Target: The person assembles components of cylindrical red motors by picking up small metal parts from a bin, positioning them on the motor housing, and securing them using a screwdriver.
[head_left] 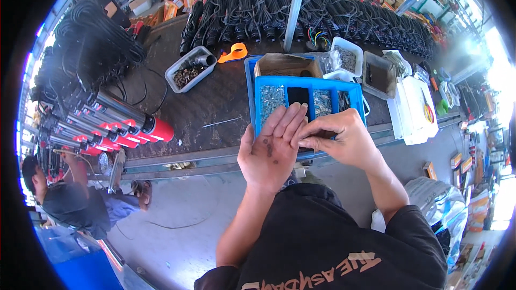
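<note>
My left hand (263,164) is palm up with its fingers stretched out, above the bench's front edge. Several small dark round pieces (269,149) lie loose on its palm, too small to name surely. At the fingertips of that hand, my right hand (346,137) is closed in a pinch of thumb and fingers. Whatever sits in the pinch is hidden. Just beyond both hands stands a blue divided tray (309,81). Small shiny metal parts (272,96) fill its left compartment, and similar ones lie farther right; a compartment between them looks black.
Behind the tray sits an open cardboard box (285,65). An orange tape dispenser (234,52) and a white bin of small parts (191,70) stand left. Bundled black cables (258,16) line the back. Red-ended metal cylinders (156,129) lie left; another person (75,198) sits beyond.
</note>
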Demonstrator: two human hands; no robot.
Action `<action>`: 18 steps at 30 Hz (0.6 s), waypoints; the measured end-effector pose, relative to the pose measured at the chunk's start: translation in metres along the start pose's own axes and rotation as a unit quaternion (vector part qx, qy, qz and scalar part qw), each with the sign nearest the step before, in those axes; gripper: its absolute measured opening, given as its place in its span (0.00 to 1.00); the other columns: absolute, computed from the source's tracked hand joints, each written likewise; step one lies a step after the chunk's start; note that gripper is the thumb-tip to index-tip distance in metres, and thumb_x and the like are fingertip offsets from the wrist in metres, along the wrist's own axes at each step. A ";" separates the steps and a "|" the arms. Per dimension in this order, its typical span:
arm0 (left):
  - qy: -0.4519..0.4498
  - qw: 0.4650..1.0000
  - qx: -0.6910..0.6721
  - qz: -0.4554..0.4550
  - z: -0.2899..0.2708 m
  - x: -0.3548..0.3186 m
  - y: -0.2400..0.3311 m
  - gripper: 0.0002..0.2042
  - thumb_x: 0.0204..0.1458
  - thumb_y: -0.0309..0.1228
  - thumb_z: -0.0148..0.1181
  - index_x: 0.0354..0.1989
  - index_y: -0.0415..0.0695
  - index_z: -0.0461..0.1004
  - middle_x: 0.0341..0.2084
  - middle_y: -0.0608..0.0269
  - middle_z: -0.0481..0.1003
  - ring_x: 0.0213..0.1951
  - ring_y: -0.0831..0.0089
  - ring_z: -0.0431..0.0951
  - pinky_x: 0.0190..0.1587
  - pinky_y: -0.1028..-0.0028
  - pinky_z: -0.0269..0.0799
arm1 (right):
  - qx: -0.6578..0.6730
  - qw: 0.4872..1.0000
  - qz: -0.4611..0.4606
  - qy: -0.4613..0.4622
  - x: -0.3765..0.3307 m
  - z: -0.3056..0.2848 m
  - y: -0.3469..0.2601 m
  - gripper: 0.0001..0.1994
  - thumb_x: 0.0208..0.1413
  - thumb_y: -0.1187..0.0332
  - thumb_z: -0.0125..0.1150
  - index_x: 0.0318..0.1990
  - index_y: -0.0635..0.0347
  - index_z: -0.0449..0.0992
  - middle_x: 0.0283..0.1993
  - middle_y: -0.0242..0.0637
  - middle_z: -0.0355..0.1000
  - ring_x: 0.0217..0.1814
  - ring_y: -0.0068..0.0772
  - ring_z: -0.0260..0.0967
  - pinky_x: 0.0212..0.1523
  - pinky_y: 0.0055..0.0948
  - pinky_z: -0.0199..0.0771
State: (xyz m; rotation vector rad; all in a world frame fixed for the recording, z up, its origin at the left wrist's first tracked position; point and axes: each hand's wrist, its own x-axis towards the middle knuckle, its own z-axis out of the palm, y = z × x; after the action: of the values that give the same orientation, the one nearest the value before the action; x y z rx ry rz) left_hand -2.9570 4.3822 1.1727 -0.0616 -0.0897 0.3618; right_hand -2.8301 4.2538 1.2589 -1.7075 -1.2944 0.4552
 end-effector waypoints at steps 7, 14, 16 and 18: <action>0.008 0.999 -0.015 -0.031 0.000 -0.001 -0.005 0.36 0.70 0.54 0.35 0.69 0.30 0.65 0.72 0.34 0.60 0.77 0.41 0.54 0.79 0.50 0.47 | 0.005 0.995 0.075 0.059 -0.018 -0.002 -0.001 0.05 0.55 0.77 0.70 0.39 0.63 0.85 0.33 0.42 0.83 0.34 0.35 0.83 0.37 0.29 0.81; -0.016 0.997 0.021 -0.077 -0.012 0.001 -0.033 0.37 0.70 0.55 0.33 0.70 0.32 0.65 0.73 0.38 0.61 0.77 0.43 0.54 0.80 0.50 0.41 | -0.052 0.997 0.011 0.061 -0.039 0.002 -0.007 0.08 0.52 0.76 0.72 0.40 0.63 0.85 0.34 0.44 0.82 0.35 0.44 0.82 0.38 0.35 0.82; -0.021 0.995 0.022 -0.097 -0.011 -0.001 -0.039 0.37 0.70 0.55 0.32 0.70 0.33 0.65 0.73 0.39 0.61 0.77 0.43 0.54 0.80 0.50 0.39 | -0.060 0.996 0.012 0.067 -0.048 0.000 -0.009 0.08 0.51 0.77 0.72 0.40 0.62 0.85 0.35 0.43 0.82 0.37 0.45 0.82 0.39 0.36 0.82; -0.039 0.993 0.011 -0.110 -0.016 -0.003 -0.049 0.37 0.70 0.55 0.31 0.71 0.34 0.65 0.73 0.40 0.61 0.77 0.43 0.53 0.80 0.50 0.39 | -0.084 0.995 0.004 0.062 -0.061 -0.005 -0.007 0.09 0.51 0.77 0.74 0.40 0.61 0.86 0.36 0.42 0.83 0.37 0.42 0.83 0.39 0.34 0.82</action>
State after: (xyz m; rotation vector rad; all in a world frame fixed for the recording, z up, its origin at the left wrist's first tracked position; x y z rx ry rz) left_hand -2.9405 4.3347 1.1607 -0.0150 -0.1684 0.1454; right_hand -2.8540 4.1970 1.2537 -1.8508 -1.2641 0.2457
